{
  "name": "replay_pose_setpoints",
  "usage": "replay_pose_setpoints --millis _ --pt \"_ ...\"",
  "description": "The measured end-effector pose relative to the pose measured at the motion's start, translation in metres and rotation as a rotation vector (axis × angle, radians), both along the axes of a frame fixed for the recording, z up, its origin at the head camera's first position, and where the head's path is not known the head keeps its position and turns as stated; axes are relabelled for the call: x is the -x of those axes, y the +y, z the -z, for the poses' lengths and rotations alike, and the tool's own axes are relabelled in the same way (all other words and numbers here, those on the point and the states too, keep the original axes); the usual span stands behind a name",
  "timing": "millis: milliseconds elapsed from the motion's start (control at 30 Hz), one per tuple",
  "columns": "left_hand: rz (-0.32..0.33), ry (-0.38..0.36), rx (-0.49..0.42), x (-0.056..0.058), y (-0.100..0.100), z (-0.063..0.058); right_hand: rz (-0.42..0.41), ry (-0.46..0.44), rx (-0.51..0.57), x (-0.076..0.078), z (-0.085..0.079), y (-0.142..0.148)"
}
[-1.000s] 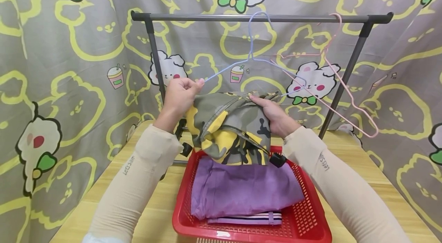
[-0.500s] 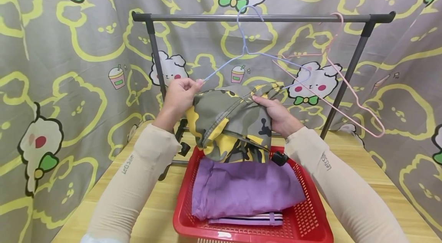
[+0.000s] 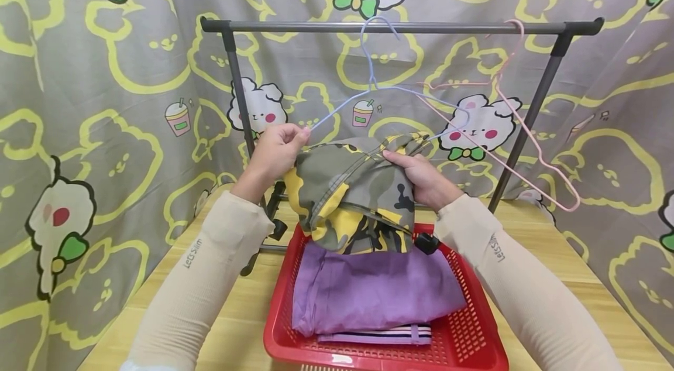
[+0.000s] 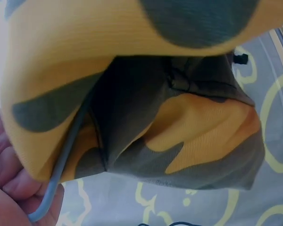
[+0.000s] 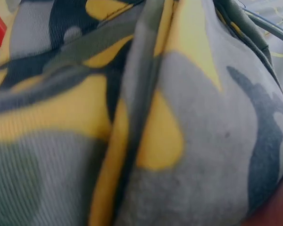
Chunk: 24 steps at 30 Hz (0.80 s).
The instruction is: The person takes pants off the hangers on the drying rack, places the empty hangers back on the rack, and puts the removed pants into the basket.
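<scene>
In the head view my left hand (image 3: 276, 151) pinches the left end of a light blue wire clothes hanger (image 3: 371, 86). A grey, yellow and black camouflage garment (image 3: 353, 175) hangs bunched on the hanger's lower part. My right hand (image 3: 425, 178) grips its right side, thumb on the front. The hanger's hook overlaps the rail in this view. The left wrist view shows the hanger wire (image 4: 66, 150) running from my fingers into a fold of the garment (image 4: 207, 136). Camouflage cloth (image 5: 203, 141) fills most of the right wrist view.
A dark metal clothes rack (image 3: 316, 27) stands on the wooden table (image 3: 237, 312). A pink hanger (image 3: 532, 137) hangs at its right end. Below my hands, a red basket (image 3: 468, 330) holds a folded purple garment (image 3: 374, 292) and a striped piece (image 3: 389, 334). A patterned curtain (image 3: 131, 178) surrounds the table.
The blue hanger has shifted left, rising and then dropping back slightly. The garment's upper right edge sits higher along it. Both hands keep their holds, and the pink hanger has swayed a little.
</scene>
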State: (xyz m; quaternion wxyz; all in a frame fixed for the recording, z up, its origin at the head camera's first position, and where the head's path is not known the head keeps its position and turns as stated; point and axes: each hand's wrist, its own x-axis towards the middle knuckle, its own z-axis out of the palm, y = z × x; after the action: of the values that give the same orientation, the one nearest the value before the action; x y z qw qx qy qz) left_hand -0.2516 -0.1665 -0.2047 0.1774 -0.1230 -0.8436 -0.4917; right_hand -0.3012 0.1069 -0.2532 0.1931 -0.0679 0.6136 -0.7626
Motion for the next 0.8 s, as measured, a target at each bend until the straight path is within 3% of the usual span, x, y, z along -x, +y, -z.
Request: replay_pose_setpoints --millis 167,367,667,800 --pt "0.056 -0.051 0.053 -0.0009 -0.0020 -0.0019 0.001 0.021 0.000 0.0003 -0.0003 0.0021" --pt "0.124 -0.055 0.114 -0.0010 -0.0019 -0.0061 0.006 0.030 0.009 0.0007 -0.0003 0.0036" --pt "0.132 -0.056 0.135 0.0002 -0.0035 -0.0065 0.037 0.014 0.039 -0.0012 -0.0018 0.0016" --pt "0.144 -0.139 0.131 -0.0004 -0.0065 -0.0062 0.048 0.021 0.033 -0.0014 -0.0030 0.0022"
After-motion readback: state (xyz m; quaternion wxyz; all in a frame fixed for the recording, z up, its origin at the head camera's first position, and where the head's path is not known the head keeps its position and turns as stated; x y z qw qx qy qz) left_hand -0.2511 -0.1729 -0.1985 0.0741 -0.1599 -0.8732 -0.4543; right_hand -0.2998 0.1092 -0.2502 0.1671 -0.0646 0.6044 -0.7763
